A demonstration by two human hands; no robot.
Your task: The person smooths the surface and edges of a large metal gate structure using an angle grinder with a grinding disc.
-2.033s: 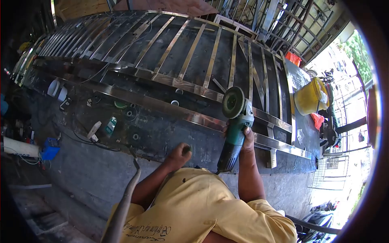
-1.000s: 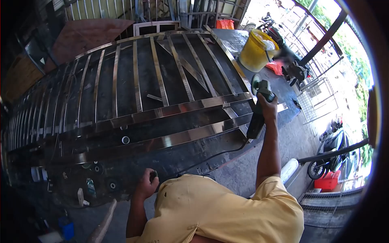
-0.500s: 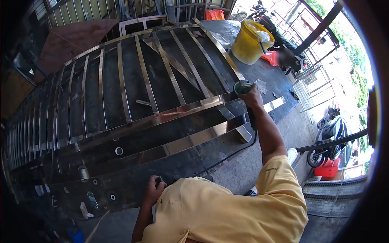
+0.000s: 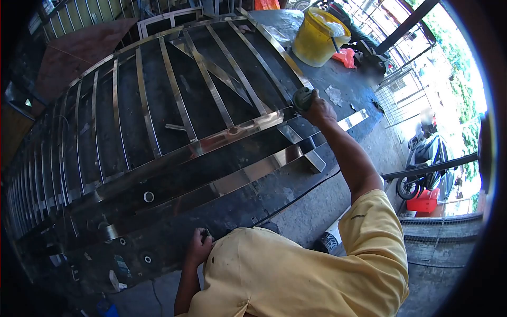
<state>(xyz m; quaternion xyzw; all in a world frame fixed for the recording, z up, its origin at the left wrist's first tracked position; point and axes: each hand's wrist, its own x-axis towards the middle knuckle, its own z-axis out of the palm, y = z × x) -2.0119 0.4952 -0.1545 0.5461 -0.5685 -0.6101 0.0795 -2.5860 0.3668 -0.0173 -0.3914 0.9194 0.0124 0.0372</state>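
My right hand (image 4: 321, 112) is wrapped round an angle grinder (image 4: 303, 99) at the near right corner of a shiny metal frame with many crossbars (image 4: 232, 134). The grinder's head overlaps the end of the frame's near rail. In front of that rail lies a loose polished metal bar (image 4: 253, 172), with a short tube piece (image 4: 315, 161) by its right part. My left hand (image 4: 198, 248) rests at the near edge of the dark worktable (image 4: 185, 224), its fingers curled; what they hold, if anything, I cannot tell. A dark cord (image 4: 297, 198) runs along the table edge.
On the far right table corner stands a yellow bucket (image 4: 315, 45) beside a red plastic bag (image 4: 346, 57). Metal rings (image 4: 148, 197) and a spool (image 4: 109, 232) lie on the left part. A motorcycle (image 4: 425, 158) and a red crate (image 4: 422, 201) are on the right.
The view has shifted, so the frame and bucket sit higher and further left. My right hand and the grinder have tilted round at the frame's corner. My left hand stays in place.
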